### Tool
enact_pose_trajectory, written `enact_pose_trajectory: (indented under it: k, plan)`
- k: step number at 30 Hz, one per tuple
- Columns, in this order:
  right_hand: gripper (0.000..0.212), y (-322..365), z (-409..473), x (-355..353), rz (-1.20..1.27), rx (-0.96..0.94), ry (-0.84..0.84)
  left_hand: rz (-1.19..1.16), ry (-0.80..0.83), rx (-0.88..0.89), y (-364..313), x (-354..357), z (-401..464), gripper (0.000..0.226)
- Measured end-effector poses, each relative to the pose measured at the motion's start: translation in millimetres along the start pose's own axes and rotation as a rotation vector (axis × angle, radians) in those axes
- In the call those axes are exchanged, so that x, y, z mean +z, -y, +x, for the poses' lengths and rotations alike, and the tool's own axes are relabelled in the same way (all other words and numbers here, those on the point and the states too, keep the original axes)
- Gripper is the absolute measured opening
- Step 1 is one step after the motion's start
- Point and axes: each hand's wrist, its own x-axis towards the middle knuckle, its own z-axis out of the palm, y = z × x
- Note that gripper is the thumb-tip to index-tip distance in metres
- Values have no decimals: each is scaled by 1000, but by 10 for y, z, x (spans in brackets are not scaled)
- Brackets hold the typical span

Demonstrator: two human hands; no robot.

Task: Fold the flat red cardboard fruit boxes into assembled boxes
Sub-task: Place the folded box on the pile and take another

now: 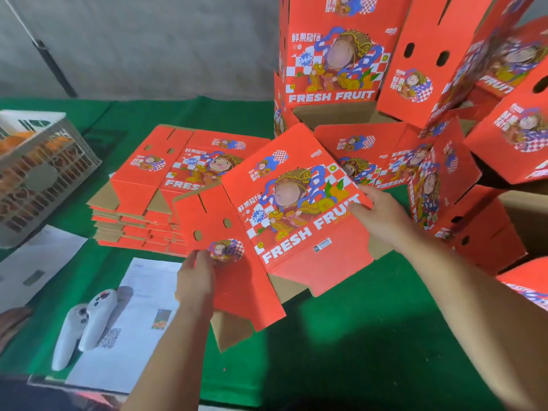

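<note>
Red flat cardboard fruit box (284, 221) bears blue-white checks and yellow print, above a plain green table cloth (370, 336).

Your left hand (194, 280) and right hand (382, 215) are bare, no gloves, no rings showing, and both forearms run uncovered to the frame's edge, no sleeves in sight.

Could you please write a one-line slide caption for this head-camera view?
Both hands, left and right, hold a flat red box above the green table.
</note>
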Motion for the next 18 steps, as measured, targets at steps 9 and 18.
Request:
enact_pose_trajectory:
  k: [9,18]
  plan:
    - [23,-150,4,41,156,28,43,-433,16,-178,168,44,120,18]
    - [36,-126,-69,188,226,47,20,-713,212,-343,472,-78,392,28]
